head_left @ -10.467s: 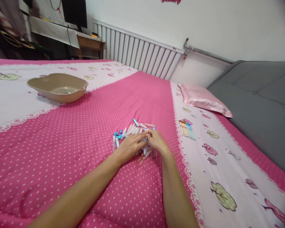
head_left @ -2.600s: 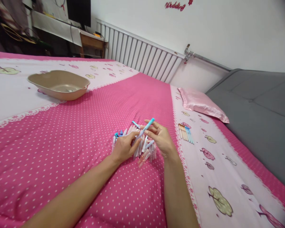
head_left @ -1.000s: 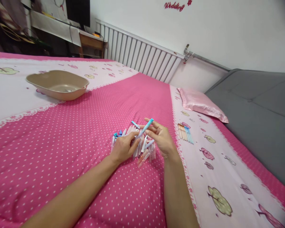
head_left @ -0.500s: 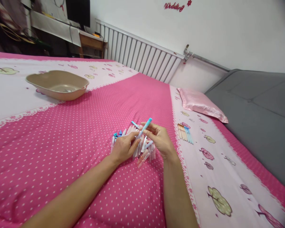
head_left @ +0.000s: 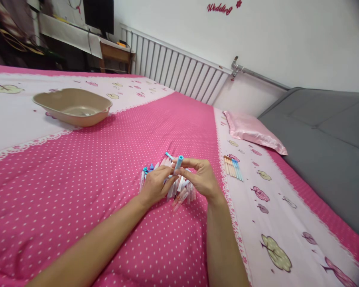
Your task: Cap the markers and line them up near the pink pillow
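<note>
Holding a blue-capped pen upright between them, the left hand and right hand meet just above a loose pile of pens on the bed; each grip is pinched shut on the pen, left on the lower barrel, right near the cap. The pen looks light, stiff and smooth, likely slippery, best taken at mid-barrel. A sorted row of pens lies near, on the white border. The quilt is soft, pink and dotted. Further off lie a beige basin, a satin pillow, a radiator and a grey sofa
</note>
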Demonstrator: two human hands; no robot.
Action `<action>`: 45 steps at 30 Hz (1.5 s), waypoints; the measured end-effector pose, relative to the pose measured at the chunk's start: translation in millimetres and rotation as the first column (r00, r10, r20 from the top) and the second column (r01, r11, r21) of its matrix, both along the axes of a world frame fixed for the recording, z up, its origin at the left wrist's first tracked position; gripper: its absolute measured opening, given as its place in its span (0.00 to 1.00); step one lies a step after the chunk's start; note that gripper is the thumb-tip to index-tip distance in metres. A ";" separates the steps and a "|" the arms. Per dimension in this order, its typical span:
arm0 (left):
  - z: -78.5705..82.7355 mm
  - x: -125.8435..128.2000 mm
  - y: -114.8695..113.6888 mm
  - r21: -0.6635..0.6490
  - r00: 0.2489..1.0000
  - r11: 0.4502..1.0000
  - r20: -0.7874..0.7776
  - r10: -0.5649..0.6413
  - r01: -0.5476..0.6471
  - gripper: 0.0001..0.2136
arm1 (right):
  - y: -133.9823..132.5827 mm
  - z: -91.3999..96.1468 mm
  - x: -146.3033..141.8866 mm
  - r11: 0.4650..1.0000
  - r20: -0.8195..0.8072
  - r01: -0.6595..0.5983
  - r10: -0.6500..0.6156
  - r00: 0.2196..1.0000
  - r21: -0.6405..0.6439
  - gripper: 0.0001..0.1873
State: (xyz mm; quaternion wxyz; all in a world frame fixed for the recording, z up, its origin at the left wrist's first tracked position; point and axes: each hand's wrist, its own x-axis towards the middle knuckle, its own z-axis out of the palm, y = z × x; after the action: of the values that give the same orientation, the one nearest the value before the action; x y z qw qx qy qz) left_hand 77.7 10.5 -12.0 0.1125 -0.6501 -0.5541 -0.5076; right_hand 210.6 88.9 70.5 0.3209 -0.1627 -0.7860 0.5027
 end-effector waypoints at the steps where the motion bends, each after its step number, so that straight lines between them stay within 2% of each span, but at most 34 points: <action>1: -1.2 0.0 0.2 0.021 1.000 1.000 0.009 0.014 -0.015 0.07 | -0.9 -0.2 -1.5 1.000 -0.009 0.013 -0.013 1.000 -0.013 0.11; 6: -5.5 0.5 1.1 0.116 0.995 0.990 0.071 0.070 -0.078 0.11 | -6.1 -1.0 -8.9 0.994 -0.048 0.057 -0.062 0.997 -0.090 0.09; 13: -5.2 1.5 0.6 0.075 0.983 0.996 0.178 0.044 -0.058 0.14 | -4.9 -5.8 -12.0 0.990 -0.061 0.034 -0.043 0.997 -0.140 0.08; 15: -4.2 1.6 -0.7 0.018 0.978 1.000 0.208 0.013 -0.017 0.12 | -3.0 -6.6 -11.2 0.982 -0.065 0.052 -0.064 0.996 -0.180 0.10; 19: 0.3 1.4 -2.9 -0.125 0.954 0.981 0.280 -0.106 0.146 0.13 | 1.4 -5.7 -7.4 0.957 -0.088 0.094 -0.123 0.988 -0.274 0.16; 24: 5.8 1.1 -3.4 -0.211 0.938 0.949 0.304 -0.165 0.235 0.13 | 4.3 -5.1 -5.2 0.933 -0.119 0.049 -0.098 0.988 -0.357 0.19; 31: 2.1 1.2 -2.4 -0.225 0.963 0.967 0.262 -0.059 0.120 0.13 | 3.6 -6.7 -7.1 0.925 -0.085 0.097 -0.137 0.987 -0.368 0.20; 45: -2.0 3.4 -1.1 -0.083 0.960 0.997 0.280 0.022 0.002 0.12 | -4.6 -6.9 -14.3 0.924 -0.074 0.120 -0.157 0.985 -0.363 0.17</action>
State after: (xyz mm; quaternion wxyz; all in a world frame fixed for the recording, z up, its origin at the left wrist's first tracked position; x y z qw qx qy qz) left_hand 81.1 9.4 -14.0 0.0084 -0.5727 -0.5883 -0.5709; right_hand 196.3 84.3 63.6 0.3603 -0.2477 -0.6508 0.6207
